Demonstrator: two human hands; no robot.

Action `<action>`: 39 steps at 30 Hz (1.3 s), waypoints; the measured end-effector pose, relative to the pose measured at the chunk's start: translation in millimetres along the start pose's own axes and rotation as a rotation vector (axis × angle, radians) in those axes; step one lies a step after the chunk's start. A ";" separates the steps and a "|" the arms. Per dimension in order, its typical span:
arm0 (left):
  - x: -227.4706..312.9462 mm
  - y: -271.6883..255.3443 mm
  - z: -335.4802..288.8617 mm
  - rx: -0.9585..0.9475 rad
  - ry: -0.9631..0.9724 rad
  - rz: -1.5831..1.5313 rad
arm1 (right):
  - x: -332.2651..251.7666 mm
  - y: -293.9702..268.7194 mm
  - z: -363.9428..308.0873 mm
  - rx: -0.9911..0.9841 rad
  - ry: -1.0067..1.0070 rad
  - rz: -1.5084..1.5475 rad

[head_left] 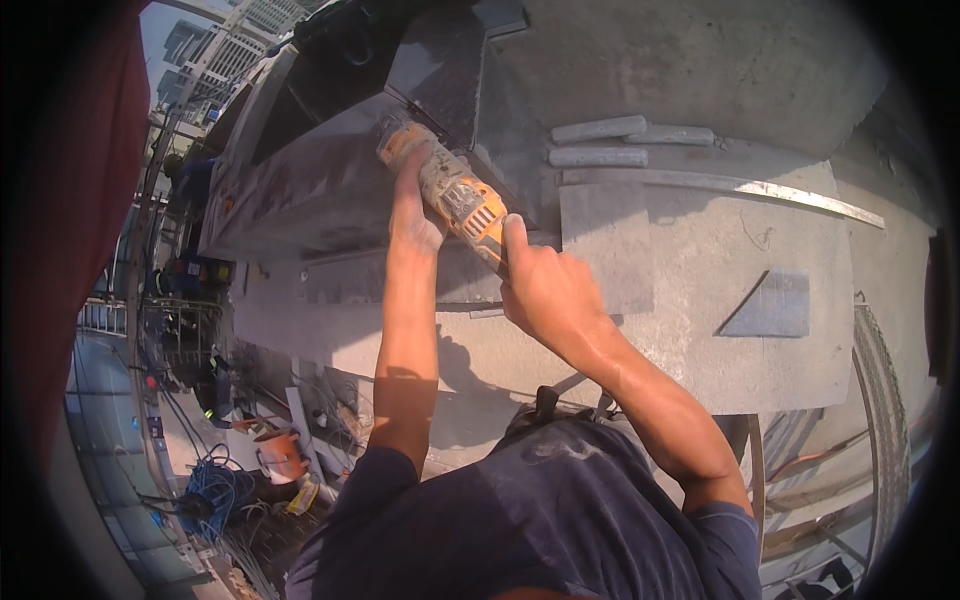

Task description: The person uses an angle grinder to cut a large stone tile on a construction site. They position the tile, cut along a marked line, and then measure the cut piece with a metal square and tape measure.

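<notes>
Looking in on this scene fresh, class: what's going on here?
A person holds an orange power tool, the left hand toward its front, the right hand at its rear. Its working end is near a dark slab; contact is unclear. To the right lie three pale cylinders, a metal bar and a grey angular piece.

One left hand point(417, 212) and one right hand point(552, 292), two in all; one orange-and-grey power tool point(460, 197). Far right: three grey tubular packs point(598, 157), one long pale bar point(725, 184). Right: one angular grey piece point(772, 306). Near left: one orange bucket point(281, 457), one tangle of blue cable point(214, 490).
</notes>
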State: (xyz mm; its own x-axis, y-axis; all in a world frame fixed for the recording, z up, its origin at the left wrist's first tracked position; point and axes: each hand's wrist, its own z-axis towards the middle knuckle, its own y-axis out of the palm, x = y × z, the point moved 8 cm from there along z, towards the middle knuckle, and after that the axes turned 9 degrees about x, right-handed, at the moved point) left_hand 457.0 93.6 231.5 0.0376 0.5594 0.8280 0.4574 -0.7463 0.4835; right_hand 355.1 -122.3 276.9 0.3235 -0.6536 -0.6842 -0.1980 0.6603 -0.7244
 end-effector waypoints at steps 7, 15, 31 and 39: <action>-2.7 -6.3 7.3 0.003 -0.069 -0.025 | 2.2 9.6 7.6 -0.054 0.033 0.007; -3.1 -5.8 10.2 0.014 -0.034 -0.019 | 7.6 17.8 9.6 -0.043 0.088 0.023; -9.4 -10.3 12.2 0.019 -0.058 -0.074 | 1.4 11.7 9.0 -0.018 0.067 0.002; -10.1 -1.6 6.4 0.044 -0.082 -0.094 | -9.0 -3.1 12.9 -0.069 0.020 -0.064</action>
State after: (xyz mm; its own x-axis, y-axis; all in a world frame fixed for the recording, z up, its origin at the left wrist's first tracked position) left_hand 461.6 91.4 220.6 0.0647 0.6549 0.7530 0.5009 -0.6739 0.5431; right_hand 364.7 -113.7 286.4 0.3193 -0.7011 -0.6376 -0.2414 0.5905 -0.7701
